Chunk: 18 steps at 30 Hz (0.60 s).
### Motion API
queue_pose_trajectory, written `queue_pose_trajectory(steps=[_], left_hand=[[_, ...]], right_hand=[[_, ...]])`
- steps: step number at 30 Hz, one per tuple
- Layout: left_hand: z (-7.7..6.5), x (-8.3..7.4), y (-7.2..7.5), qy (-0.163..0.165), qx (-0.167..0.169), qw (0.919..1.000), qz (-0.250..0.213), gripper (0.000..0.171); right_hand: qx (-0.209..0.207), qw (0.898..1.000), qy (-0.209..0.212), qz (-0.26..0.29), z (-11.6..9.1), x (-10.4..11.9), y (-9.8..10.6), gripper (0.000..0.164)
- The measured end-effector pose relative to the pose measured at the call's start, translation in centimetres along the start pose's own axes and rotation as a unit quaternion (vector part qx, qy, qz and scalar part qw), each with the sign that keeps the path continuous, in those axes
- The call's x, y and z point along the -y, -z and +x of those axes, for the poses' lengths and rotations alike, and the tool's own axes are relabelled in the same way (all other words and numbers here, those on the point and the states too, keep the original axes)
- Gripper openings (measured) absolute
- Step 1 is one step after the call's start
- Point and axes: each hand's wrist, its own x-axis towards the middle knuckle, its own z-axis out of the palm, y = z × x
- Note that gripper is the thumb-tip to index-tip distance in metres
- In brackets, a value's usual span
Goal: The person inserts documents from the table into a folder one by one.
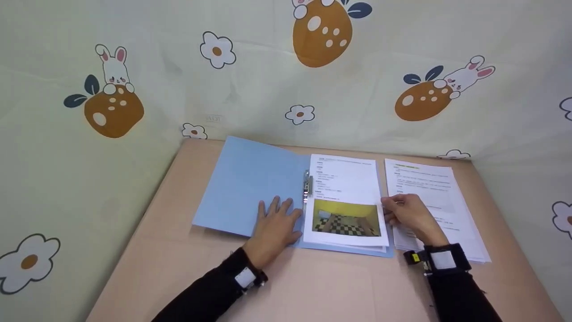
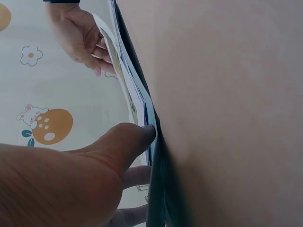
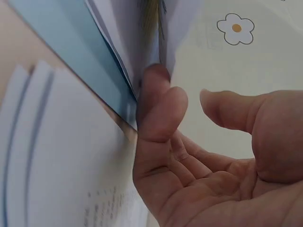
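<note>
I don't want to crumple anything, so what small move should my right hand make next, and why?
Probably ease the picture page gently leftward: your right hand touches its raised right edge, and your left hand rests on the open blue folder, likely steadying it.

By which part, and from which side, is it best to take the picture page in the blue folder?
Probably pinch the page at its right edge, from the right: in the left wrist view, this edge bows up from the blue folder, leaving room underneath. Its left edge lies beside the metal clip.
</note>
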Motion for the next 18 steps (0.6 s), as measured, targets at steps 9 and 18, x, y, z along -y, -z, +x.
queue_pose_trajectory(steps=[9, 18], left_hand=[[0.2, -0.1, 0.0, 0.003, -0.001, 1.0, 0.003, 0.054], [0.1, -0.2, 0.0, 0.002, -0.004, 1.0, 0.003, 0.054]], right_hand=[[0.027, 0.999, 0.001, -0.037, -0.5, 0.0, 2.1, 0.058], [-0.069, 0.987, 0.003, -0.148, -0.4, -1.3, 4.4, 0.061]])
